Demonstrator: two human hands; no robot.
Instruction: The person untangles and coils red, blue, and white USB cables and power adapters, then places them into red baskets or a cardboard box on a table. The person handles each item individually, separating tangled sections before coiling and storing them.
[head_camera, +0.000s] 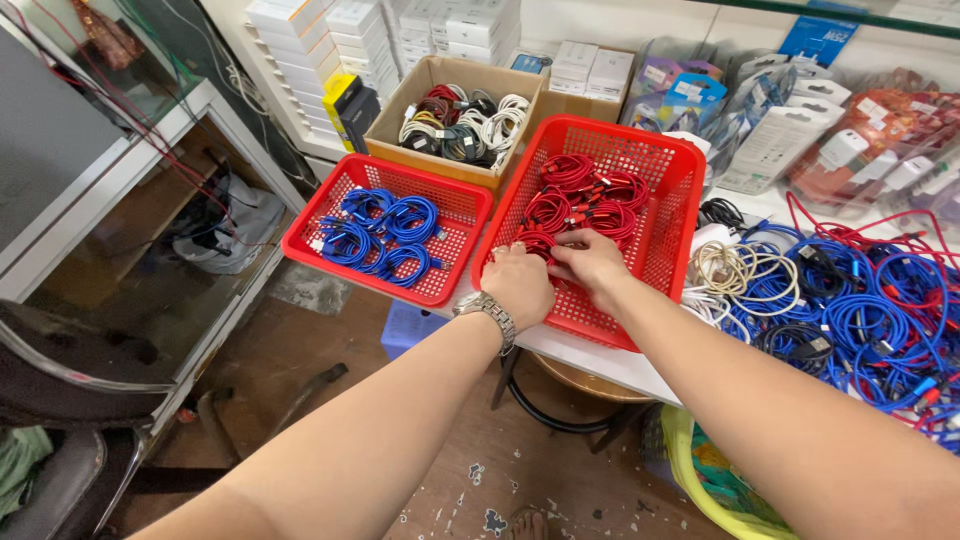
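Two red baskets sit side by side: the left basket (455, 225) holds blue cables (378, 232). In the right basket (672, 215), the left hand (520, 283) rests curled, and the right hand (592, 262) pinches red cables (585, 195).

The right red basket (668, 200) was glossy perforated plastic, as was the left one (450, 215). The cables (585, 195) looked braided and matt. A shiny metal watch (487, 311) circled the left wrist. The far box (395, 115) was dull brown cardboard.
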